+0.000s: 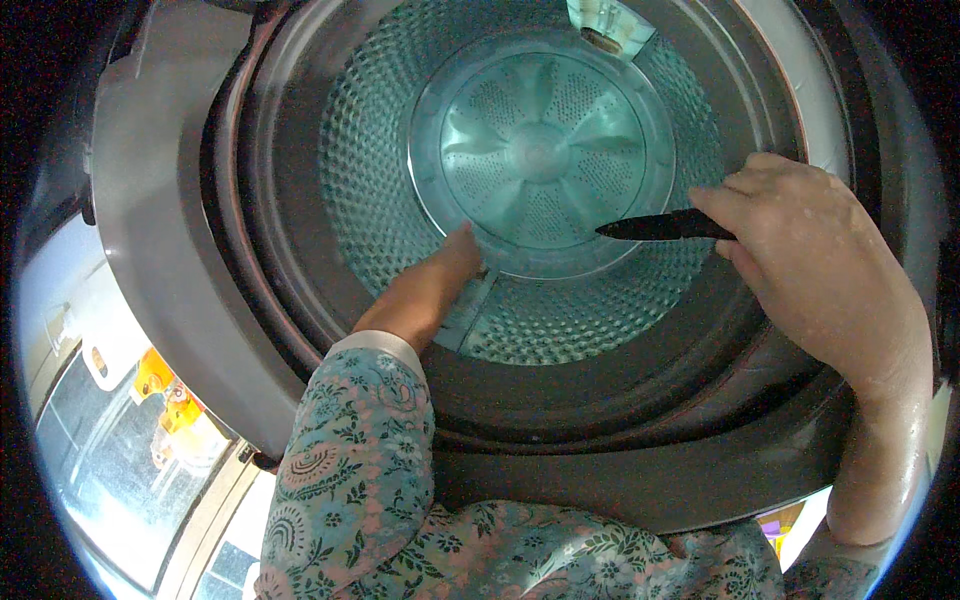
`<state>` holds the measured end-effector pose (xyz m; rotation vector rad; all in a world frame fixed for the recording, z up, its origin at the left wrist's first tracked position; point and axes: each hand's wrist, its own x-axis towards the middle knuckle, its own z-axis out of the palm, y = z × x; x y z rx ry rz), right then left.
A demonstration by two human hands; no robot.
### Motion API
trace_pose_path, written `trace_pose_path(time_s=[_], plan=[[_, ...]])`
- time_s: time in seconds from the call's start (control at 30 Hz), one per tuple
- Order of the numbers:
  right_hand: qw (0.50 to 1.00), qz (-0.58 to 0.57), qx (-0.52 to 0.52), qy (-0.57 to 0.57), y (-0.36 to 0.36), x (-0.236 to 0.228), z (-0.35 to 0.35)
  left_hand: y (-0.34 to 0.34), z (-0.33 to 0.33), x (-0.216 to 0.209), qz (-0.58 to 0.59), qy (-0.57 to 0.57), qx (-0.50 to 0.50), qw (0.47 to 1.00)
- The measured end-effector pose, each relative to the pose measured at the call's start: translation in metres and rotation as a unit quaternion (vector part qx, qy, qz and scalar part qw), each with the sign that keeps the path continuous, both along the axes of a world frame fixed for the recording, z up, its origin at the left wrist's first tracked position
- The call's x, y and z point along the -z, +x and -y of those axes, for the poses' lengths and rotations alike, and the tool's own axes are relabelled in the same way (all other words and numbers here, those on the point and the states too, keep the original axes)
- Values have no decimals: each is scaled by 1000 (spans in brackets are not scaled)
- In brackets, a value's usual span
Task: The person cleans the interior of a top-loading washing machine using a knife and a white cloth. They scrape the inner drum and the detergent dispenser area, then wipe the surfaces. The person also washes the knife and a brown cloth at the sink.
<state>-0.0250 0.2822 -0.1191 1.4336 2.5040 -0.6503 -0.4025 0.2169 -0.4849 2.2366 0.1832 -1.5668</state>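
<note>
One black knife (655, 228), my right hand (815, 240) with fingers clamped round it, likely for control; left hand (432, 285) inside washer drum (368, 170), finger state I can't tell.

One left hand (435, 282) and one right hand (805, 225), two in all, and one dark knife (660, 227) are pictured at one washing-machine drum (362, 180), with one round plate (542, 155) at its bottom and one pale fitting (612, 24) by its upper right edge.
</note>
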Motion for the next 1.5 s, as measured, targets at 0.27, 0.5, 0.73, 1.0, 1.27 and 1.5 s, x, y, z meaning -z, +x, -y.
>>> trace_pose_path(time_s=[0.27, 0.5, 0.73, 1.0, 1.27, 1.5], plan=[[999, 32, 0, -20, -2, 2, 4, -3, -2, 23, -61, 6, -83, 995], [1000, -2, -4, 8, 3, 5, 3, -18, 0, 39, -93, -63, -201, 973], [1000, 15, -1, -13, 4, 5, 1, 25, -104, -52, -114, -264, -526, 801], [1000, 25, -8, 2, 2, 3, 2, 32, -115, -44, 2, -361, -771, 524], [999, 37, -4, 3, 0, 3, 4, 41, -114, -54, -97, -297, -653, 690], [999, 41, 30, -13, -13, -8, 0, 13, -63, -24, -7, -221, -204, 954]])
